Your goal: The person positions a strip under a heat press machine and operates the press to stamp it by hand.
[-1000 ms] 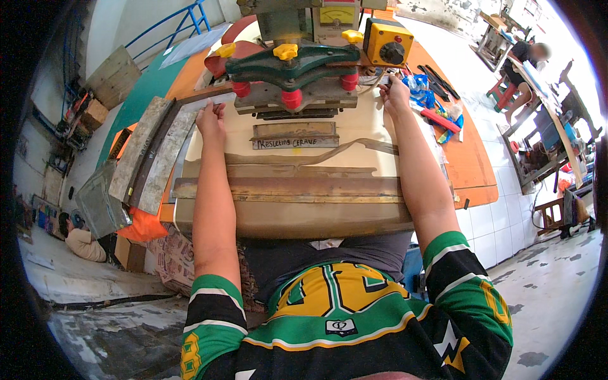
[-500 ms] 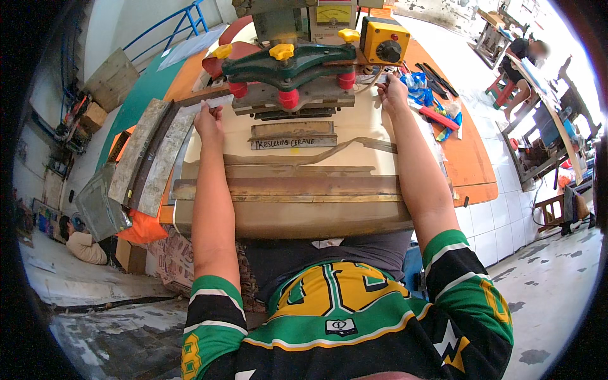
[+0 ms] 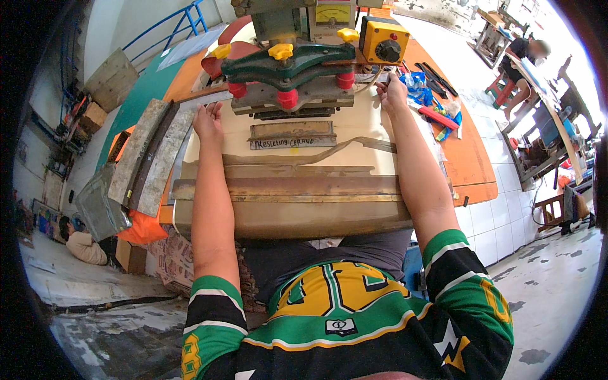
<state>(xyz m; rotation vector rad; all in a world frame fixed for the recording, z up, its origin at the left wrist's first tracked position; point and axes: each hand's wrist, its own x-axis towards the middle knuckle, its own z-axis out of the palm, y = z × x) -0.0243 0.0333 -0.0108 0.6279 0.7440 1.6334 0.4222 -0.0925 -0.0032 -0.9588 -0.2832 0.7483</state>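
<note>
My left hand (image 3: 208, 121) is over the left edge of the press bed, its fingers slightly curled and apart, with nothing seen in them. My right hand (image 3: 393, 94) is closed at the bed's right side, under a yellow control box (image 3: 384, 40); what its fingers grip is too small to make out. Between my hands, a green press head (image 3: 288, 66) with yellow knobs and red feet stands over a cream sheet (image 3: 354, 120). On that sheet lies a metal-edged die block (image 3: 292, 135) with handwriting. Nearer me, a brown strip (image 3: 285, 189) crosses the bed.
Long worn metal plates (image 3: 142, 155) lie left of the bed, beside a green mat (image 3: 140, 101). Blue plastic, a red-handled tool (image 3: 437, 118) and black strips crowd the orange table (image 3: 475, 166) at right. One person sits far right; another is low at far left.
My left hand has loosened its pinch, and the pale piece by its fingertips no longer shows there. The right hand has barely moved.
</note>
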